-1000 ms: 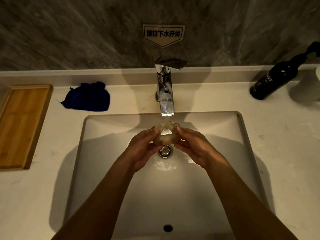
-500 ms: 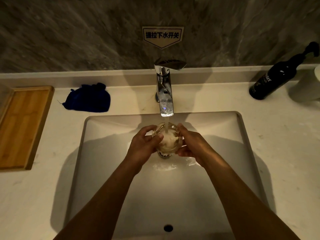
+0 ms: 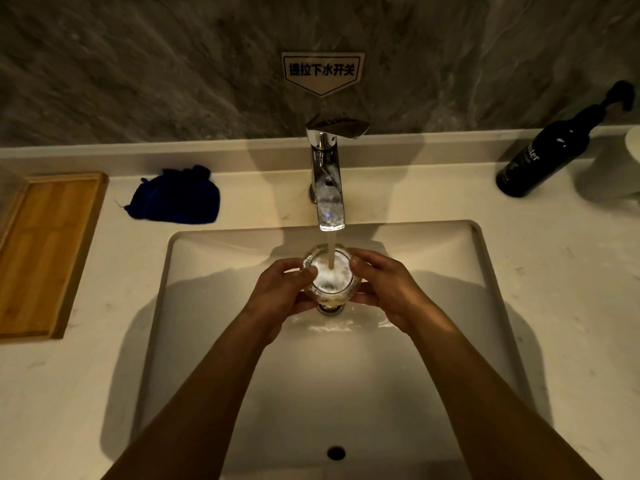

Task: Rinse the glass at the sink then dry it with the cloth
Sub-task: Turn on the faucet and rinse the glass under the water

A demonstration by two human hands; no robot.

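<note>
A clear glass (image 3: 327,277) is held upright over the white sink (image 3: 221,306), mouth up, right under the chrome faucet (image 3: 327,181). Water streams from the spout into the glass and foams white inside it. My left hand (image 3: 280,294) grips the glass on its left side and my right hand (image 3: 384,289) grips its right side. The drain is hidden behind the glass. A dark blue cloth (image 3: 176,197) lies bunched on the counter, left of the faucet.
A wooden tray (image 3: 41,251) sits on the counter at the far left. A black pump bottle (image 3: 550,150) lies tilted at the back right, next to a white object (image 3: 627,161) at the frame edge. An overflow hole (image 3: 336,452) is on the sink's near wall.
The glass was tilted toward me under the spout; it has been turned mouth up, and water now pours into it. Both hands stay on its sides.
</note>
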